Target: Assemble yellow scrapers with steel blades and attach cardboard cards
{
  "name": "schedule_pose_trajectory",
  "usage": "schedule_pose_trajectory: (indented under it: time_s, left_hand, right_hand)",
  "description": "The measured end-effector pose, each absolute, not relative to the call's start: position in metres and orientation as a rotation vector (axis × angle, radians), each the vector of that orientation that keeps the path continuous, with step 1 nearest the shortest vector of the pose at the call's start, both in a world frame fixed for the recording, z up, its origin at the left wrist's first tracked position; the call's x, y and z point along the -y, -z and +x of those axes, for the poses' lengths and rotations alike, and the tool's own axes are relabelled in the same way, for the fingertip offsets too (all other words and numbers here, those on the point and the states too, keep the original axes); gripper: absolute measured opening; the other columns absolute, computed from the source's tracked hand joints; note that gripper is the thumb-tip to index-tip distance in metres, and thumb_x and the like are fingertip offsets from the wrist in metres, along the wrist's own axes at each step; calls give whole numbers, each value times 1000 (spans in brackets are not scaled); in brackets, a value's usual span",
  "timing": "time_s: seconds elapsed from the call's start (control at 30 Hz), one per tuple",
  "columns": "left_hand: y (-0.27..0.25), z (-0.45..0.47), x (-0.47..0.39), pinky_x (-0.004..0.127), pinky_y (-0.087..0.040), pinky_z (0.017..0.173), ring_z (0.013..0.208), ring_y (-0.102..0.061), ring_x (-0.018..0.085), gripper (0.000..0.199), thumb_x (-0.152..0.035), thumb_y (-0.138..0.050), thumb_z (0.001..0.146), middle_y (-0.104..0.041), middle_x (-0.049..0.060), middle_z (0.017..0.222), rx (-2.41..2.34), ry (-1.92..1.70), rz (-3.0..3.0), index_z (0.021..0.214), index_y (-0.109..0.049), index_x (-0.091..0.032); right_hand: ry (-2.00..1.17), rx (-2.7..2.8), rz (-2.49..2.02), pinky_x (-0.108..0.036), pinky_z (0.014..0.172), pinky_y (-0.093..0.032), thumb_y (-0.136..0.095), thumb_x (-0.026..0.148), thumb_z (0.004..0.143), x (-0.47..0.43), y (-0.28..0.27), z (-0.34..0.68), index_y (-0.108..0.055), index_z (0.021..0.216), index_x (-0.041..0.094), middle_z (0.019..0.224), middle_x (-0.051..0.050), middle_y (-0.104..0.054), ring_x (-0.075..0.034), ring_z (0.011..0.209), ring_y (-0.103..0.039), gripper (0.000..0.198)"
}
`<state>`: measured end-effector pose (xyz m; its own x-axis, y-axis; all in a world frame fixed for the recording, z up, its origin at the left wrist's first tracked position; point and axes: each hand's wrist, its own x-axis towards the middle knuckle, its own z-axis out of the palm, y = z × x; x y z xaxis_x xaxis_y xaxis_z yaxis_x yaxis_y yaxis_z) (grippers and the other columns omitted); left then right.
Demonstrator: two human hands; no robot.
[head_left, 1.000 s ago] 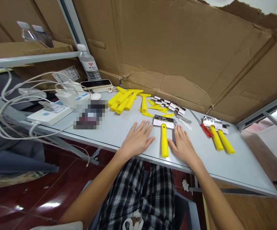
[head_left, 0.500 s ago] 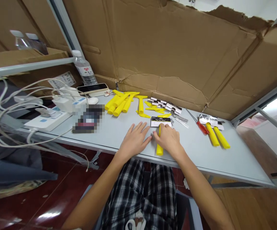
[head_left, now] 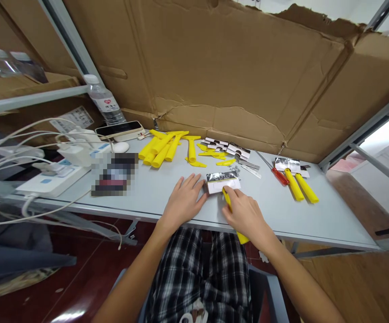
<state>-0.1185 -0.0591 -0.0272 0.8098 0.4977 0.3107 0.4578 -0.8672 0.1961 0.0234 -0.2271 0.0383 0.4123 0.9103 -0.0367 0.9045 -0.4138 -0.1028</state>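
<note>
My right hand [head_left: 246,216] is closed around the yellow handle of a scraper [head_left: 242,238]. Its head is covered by a black-and-white card sleeve [head_left: 223,182], and the handle slants toward me past the table's front edge. My left hand [head_left: 185,198] lies flat with fingers spread on the table, its fingertips close to the sleeve's left side; whether they touch it I cannot tell. Beyond the sleeve are small dark screws [head_left: 236,169] and loose metal blades [head_left: 251,170]. To the right, two sleeved scrapers [head_left: 294,185] lie beside a red-handled screwdriver [head_left: 279,176].
Several bare yellow scraper handles [head_left: 162,150] are piled at the back left, with flat yellow pieces [head_left: 214,154] and card sleeves [head_left: 238,150] beside them. A power strip [head_left: 53,179] with tangled white cables, a phone [head_left: 120,130] and a water bottle [head_left: 106,102] occupy the left. Cardboard [head_left: 207,67] walls the back.
My right hand has drawn the scraper nearer to me, and its handle has swung from upright in view to slanting right over the edge. My left hand stays flat. The view has shifted slightly.
</note>
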Motion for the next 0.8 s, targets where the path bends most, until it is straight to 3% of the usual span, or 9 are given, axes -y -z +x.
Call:
schedule_pose_trajectory:
  time_s: [0.33, 0.6, 0.8]
  left_hand:
    - [32, -120, 56, 61, -30, 127, 156, -40, 36, 52, -45, -41, 108, -49, 15, 165, -764, -531, 2885, 148, -60, -18]
    - [30, -120, 55, 61, -30, 127, 156, -41, 36, 51, -44, -42, 107, -50, 15, 165, -756, -506, 2894, 147, -61, -18]
    - [30, -120, 55, 59, -28, 128, 156, -40, 36, 52, -44, -42, 107, -49, 15, 165, -773, -496, 2903, 147, -61, -18]
  right_hand:
    - [-168, 1417, -2855, -25, 72, -27, -42, 28, 97, 308, -29, 73, -39, 161, 29, 125, -8, -64, -18, 92, -62, 64]
    - [30, 1252, -2930, -28, 77, -34, -44, 36, 98, 348, -51, 146, -50, 157, 29, 119, -8, -69, -22, 98, -64, 59]
    - [209, 882, -3043, -31, 80, -37, -45, 42, 99, 357, -80, 234, -49, 160, 23, 112, -17, -69, -27, 95, -63, 64]
